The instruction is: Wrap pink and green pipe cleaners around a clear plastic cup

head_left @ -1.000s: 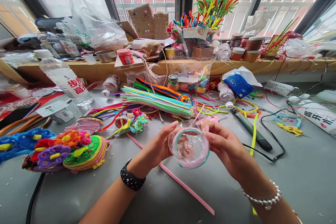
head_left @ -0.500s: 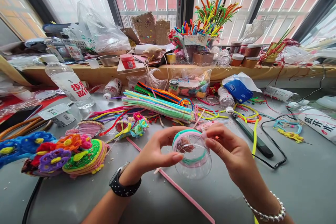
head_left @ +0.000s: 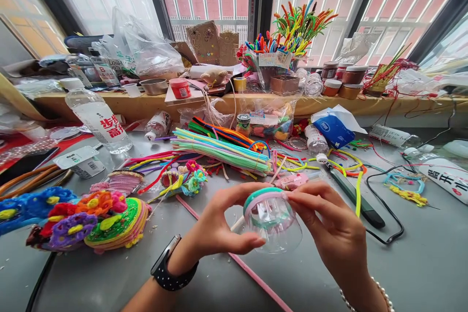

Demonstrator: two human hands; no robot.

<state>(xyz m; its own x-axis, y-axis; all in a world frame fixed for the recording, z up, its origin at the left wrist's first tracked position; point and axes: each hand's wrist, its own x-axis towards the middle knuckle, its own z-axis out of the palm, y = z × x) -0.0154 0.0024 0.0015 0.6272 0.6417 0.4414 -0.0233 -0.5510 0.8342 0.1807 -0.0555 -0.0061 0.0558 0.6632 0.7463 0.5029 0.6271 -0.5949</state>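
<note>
A clear plastic cup (head_left: 283, 240) is tilted between my hands, just above the grey table. Around its upper end run a green pipe cleaner (head_left: 257, 196) and a pale pink pipe cleaner (head_left: 266, 198), side by side. My left hand (head_left: 219, 222) is curved round the cup's left side, thumb in front, with the other fingertips partly hidden behind it. At the right side of the bands, my right hand (head_left: 331, 222) pinches the pale pink pipe cleaner; its fingertips cover the exact spot. Beneath the hands a longer pink pipe cleaner (head_left: 256, 278) lies across the table.
Behind the cup lies a bundle of pipe cleaners (head_left: 223, 151). Fuzzy flower pieces (head_left: 84, 222) sit at the left, near a water bottle (head_left: 98, 117). A green utility knife (head_left: 354, 195) and a black cable (head_left: 397, 219) are on the right. Jars (head_left: 354, 74) line the ledge.
The cup has turned and tipped, so its wide lower end now points more to the right. My right hand has shifted slightly right, still pinching at the pink band. My left hand keeps its hold.
</note>
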